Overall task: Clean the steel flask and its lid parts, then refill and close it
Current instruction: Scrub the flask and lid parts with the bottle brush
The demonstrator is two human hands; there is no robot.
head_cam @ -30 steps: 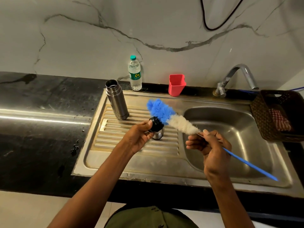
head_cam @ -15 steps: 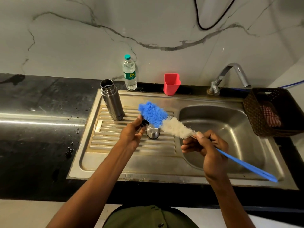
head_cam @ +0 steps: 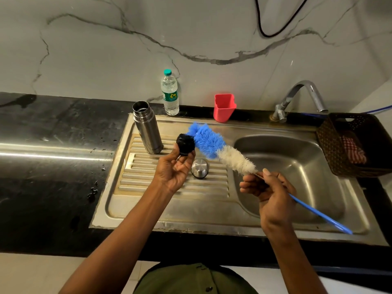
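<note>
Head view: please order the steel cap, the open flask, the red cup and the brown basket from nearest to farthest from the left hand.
1. Steel cap, on the drainboard, right of the left hand.
2. Open flask, behind.
3. Red cup, by the wall.
4. Brown basket, far right.

The left hand [head_cam: 172,169] pinches a round black plastic stopper [head_cam: 185,144] at its fingertips, and the blue bristle tip of a blue-and-white bottle brush [head_cam: 220,150] touches that stopper's right side. The right hand [head_cam: 268,193] grips the brush just below the white bristles, its thin blue handle trailing behind over the steel sink basin [head_cam: 297,166]. Beyond the left grip stands the open cylindrical steel flask [head_cam: 147,130] on the ribbed drainboard [head_cam: 148,177], and just right of that hand lies a domed steel cap [head_cam: 200,168].
</note>
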